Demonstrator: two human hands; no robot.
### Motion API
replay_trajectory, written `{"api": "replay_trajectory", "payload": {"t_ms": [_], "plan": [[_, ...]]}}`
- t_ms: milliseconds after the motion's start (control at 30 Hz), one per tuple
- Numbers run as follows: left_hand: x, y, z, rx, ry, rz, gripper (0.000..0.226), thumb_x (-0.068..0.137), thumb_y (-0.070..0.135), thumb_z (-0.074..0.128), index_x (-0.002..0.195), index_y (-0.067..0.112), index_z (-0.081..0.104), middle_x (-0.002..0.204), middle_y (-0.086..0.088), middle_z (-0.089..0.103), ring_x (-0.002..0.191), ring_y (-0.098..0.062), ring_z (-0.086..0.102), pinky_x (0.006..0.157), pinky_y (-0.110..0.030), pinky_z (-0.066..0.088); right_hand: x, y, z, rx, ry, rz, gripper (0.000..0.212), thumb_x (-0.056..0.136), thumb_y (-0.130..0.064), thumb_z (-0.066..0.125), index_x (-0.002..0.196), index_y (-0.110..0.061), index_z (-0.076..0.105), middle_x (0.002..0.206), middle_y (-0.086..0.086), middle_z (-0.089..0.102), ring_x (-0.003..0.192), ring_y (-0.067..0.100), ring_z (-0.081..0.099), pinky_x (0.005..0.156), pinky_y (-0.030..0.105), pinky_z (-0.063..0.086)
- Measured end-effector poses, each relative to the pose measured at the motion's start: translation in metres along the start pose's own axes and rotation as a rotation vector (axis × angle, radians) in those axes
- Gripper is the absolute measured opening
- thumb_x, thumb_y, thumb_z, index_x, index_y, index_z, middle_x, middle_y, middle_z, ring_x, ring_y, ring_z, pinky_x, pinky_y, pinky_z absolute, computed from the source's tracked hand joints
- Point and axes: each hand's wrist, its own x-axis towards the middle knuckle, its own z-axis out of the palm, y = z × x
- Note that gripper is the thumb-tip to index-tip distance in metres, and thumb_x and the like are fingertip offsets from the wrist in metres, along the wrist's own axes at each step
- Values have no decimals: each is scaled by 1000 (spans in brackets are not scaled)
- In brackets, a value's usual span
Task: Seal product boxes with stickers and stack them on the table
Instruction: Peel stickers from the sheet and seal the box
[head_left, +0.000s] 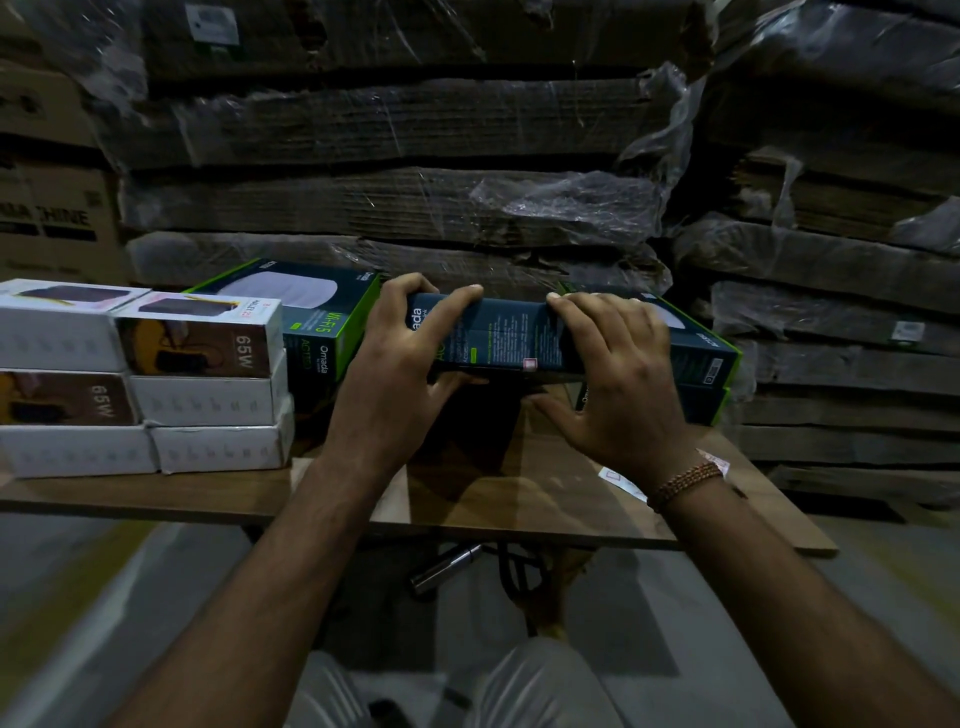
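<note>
Wooden table (519, 499) before wrapped cardboard stacks (395, 202); both hands (400, 374) (618, 379) grip a dark box (509, 338).

My dark teal box (511, 332) with green edge, white and brown boxes (156, 374) far left, wood-brown table (519, 483)

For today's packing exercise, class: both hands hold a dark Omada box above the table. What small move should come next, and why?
Probably press the small sticker flat over the box's lower edge. The left hand and right hand both grip the Omada box on its side above the wooden table, and the sticker seems to sit at that edge, so sealing looks unfinished before stacking.
</note>
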Motion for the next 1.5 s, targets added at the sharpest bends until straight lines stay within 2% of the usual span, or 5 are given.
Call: {"api": "replay_trajectory", "payload": {"t_ms": [533,767,967,1200,1500], "plan": [[-15,-13,12,-376,126,-162,102,80,38,87,164,15,34,160,-6,46,150,-22,45,118,-52,45,24,0,-42,268,3,49,75,85,-34,72,153,-9,51,135,8,56,128,27,50,114,58,38],[-4,-13,4,-456,-14,-306,92,73,12,99,151,26,50,128,16,67,114,4,64,90,-4,46,52,4,-93,230,-2,-15,79,81,-40,77,152,-14,56,138,3,63,130,25,53,113,51,38],[4,9,-13,-703,-3,-399,91,66,53,99,139,31,51,123,14,72,113,0,69,90,-23,58,50,18,-103,202,189,169,86,84,-65,75,153,-18,55,151,3,54,144,27,43,120,51,35],[32,18,-42,-732,-78,-513,80,76,55,85,140,24,48,116,5,77,101,-4,76,88,-34,64,5,-3,-77,598,-5,578,132,78,-59,82,163,-48,-19,175,-2,20,157,22,31,119,47,37],[46,10,-50,-820,50,-813,91,64,70,89,131,14,63,114,-3,79,98,-20,79,86,-44,66,-49,-9,-56,719,-320,675,120,69,-73,78,162,-60,2,157,-5,46,134,17,53,105,39,51]]}}
